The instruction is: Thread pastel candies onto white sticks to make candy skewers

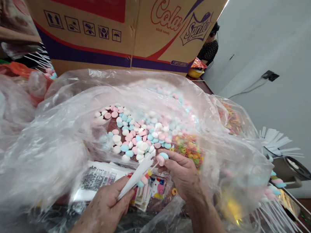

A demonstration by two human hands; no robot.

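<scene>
Two bare hands are working above the bench, which is mostly covered by clear plastic. The left hand [108,207] has its fingers closed around a bundle of white sticks [138,174], and this bundle is tilted up to the right. The right hand [183,172] is pinching a pink candy and a blue candy [162,158] between its fingers, close to the top of the bundle.

Just beyond the hands, many loose candies [140,136], pink, white and blue, are lying inside the opened plastic bag [70,107]. Beside them, on the right, is a pile of small ring candies [187,147] in orange, yellow and green. Printed packets [98,180] are lying near the left hand. Behind the bag stands a big cardboard box [101,13] with the words Cola and Sprite. At the far right, sticks with candies [281,217] are spread out in a fan. One person [209,50] is partly visible behind the box.
</scene>
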